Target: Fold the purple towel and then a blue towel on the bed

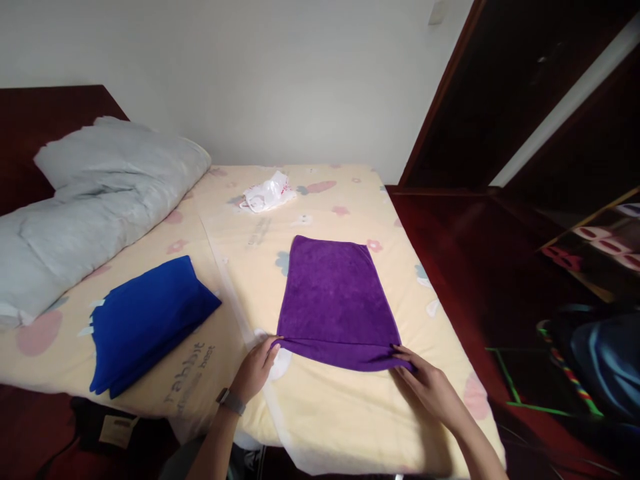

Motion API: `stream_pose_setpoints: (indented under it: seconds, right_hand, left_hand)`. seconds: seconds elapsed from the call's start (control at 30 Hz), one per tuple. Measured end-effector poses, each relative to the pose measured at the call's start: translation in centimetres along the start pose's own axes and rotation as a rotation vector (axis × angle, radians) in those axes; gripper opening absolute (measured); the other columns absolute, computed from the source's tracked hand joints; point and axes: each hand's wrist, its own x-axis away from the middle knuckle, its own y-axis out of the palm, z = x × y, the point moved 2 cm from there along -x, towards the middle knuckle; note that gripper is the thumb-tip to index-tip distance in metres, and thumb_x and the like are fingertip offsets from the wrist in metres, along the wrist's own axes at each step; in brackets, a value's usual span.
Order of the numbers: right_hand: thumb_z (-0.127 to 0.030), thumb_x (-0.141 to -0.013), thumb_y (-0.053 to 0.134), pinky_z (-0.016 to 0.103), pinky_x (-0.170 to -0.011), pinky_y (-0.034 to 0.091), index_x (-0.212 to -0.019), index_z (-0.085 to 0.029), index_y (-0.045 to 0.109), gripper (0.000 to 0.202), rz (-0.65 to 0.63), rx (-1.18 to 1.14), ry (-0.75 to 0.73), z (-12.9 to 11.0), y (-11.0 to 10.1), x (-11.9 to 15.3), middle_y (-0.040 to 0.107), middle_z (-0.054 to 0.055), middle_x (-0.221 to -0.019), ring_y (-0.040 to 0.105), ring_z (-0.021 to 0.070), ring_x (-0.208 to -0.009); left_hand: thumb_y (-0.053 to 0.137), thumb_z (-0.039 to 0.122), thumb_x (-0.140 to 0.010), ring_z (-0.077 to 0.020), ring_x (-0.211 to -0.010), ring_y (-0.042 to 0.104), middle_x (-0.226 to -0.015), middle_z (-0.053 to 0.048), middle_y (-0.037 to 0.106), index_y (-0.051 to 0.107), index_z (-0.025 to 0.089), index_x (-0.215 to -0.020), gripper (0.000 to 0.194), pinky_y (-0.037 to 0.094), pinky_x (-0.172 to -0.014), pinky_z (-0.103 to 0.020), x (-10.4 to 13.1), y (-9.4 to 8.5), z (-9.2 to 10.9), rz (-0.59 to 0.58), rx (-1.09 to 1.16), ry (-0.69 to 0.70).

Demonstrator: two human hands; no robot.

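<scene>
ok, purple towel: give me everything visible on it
The purple towel looks like plush microfibre, plain, with no print visible. It lies flat on the floral bed sheet, roughly rectangular, far edge toward the wall. Its near edge is doubled into a thin fold. The left hand pinches the near left corner, and the right hand has its fingers on the near right corner. Nothing else touches it.

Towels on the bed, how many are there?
2. The purple towel lies spread mid-bed, its near corners pinched by the left hand and right hand. The blue towel lies folded to its left.
</scene>
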Motion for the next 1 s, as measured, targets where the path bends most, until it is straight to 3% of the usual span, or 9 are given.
stream_pose_setpoints:
  seconds: [0.13, 0.2, 0.33, 0.43, 0.53, 0.7, 0.9, 1.0]
  right_hand:
    - [-0.053, -0.09, 0.053, 0.037, -0.11, 0.042, -0.122, -0.023, 0.061, 0.045, 0.082, -0.139, 0.103, 0.0, -0.5, 0.3, 0.066, 0.007, -0.129, 0.059, 0.0258, -0.123]
    - [-0.055, -0.089, 0.053, 0.036, -0.108, 0.043, -0.12, -0.022, 0.061, 0.045, 0.105, -0.147, 0.123, 0.0, -0.5, 0.3, 0.069, 0.007, -0.125, 0.061, 0.0265, -0.119]
    - [-0.058, -0.088, 0.051, 0.036, -0.103, 0.044, -0.115, -0.023, 0.062, 0.045, 0.086, -0.096, 0.133, -0.1, -0.4, 0.1, 0.07, 0.007, -0.12, 0.062, 0.028, -0.117]
    - [-0.061, -0.089, 0.048, 0.035, -0.096, 0.047, -0.109, -0.025, 0.061, 0.044, 0.133, -0.086, 0.196, -0.2, -0.2, -0.2, 0.072, 0.008, -0.116, 0.064, 0.0279, -0.111]
    - [-0.065, -0.089, 0.045, 0.036, -0.091, 0.048, -0.108, -0.026, 0.059, 0.046, 0.207, -0.081, 0.242, -0.3, 0.1, -0.5, 0.071, 0.009, -0.117, 0.065, 0.0282, -0.108]
    - [-0.067, -0.089, 0.039, 0.038, -0.091, 0.047, -0.109, -0.026, 0.058, 0.05, 0.271, -0.067, 0.267, -0.7, 0.5, -1.2, 0.07, 0.009, -0.114, 0.065, 0.029, -0.107]
    - [-0.063, -0.079, 0.062, 0.034, -0.091, 0.048, -0.118, -0.025, 0.056, 0.055, 0.232, -0.067, 0.19, -1.0, 0.9, -1.9, 0.071, 0.006, -0.115, 0.064, 0.0276, -0.108]
    - [-0.064, -0.079, 0.059, 0.035, -0.088, 0.049, -0.11, -0.022, 0.061, 0.052, 0.249, -0.036, 0.205, -0.9, 0.8, -2.4, 0.072, 0.008, -0.11, 0.065, 0.0293, -0.104]
  left_hand:
    - [0.033, 0.04, -0.103, -0.0198, -0.087, 0.072, -0.101, -0.006, 0.074, 0.056, 0.022, -0.119, 0.033, 0.058, -0.081, -0.032, 0.0, 0.2, -0.2, 0.046, -0.02, -0.055]
    - [0.035, 0.038, -0.102, -0.0203, -0.096, 0.071, -0.109, -0.007, 0.073, 0.055, 0.023, -0.121, 0.032, 0.057, -0.086, -0.034, 0.0, 0.2, -0.1, 0.036, -0.039, -0.044]
    - [0.06, 0.03, -0.091, -0.0244, -0.121, 0.061, -0.13, -0.007, 0.065, 0.054, 0.026, -0.13, 0.04, 0.051, -0.104, -0.043, -0.1, 0.3, 0.2, -0.045, -0.116, 0.076]
    - [0.059, 0.021, -0.089, -0.0231, -0.123, 0.06, -0.131, -0.006, 0.065, 0.055, 0.027, -0.127, 0.039, 0.048, -0.107, -0.043, 0.0, 0.2, 0.1, -0.056, -0.091, 0.089]
    - [0.048, 0.027, -0.095, -0.0223, -0.115, 0.065, -0.123, -0.007, 0.069, 0.056, 0.024, -0.12, 0.026, 0.052, -0.099, -0.039, -0.2, 0.2, 0.1, -0.016, -0.006, -0.003]
    - [0.04, 0.043, -0.098, -0.0199, -0.082, 0.071, -0.089, -0.004, 0.072, 0.057, 0.021, -0.107, 0.029, 0.056, -0.072, -0.03, -1.5, 0.5, 0.1, 0.034, 0.09, -0.207]
    - [0.046, 0.043, -0.096, -0.0199, -0.092, 0.069, -0.096, -0.005, 0.072, 0.06, 0.02, -0.105, 0.028, 0.053, -0.081, -0.031, -3.8, 1.0, 0.3, 0.194, 0.214, -0.217]
    - [0.053, 0.045, -0.092, -0.0194, -0.084, 0.067, -0.09, -0.005, 0.071, 0.061, 0.02, -0.097, 0.026, 0.051, -0.075, -0.029, -4.1, 1.3, 0.7, 0.2, 0.113, -0.219]
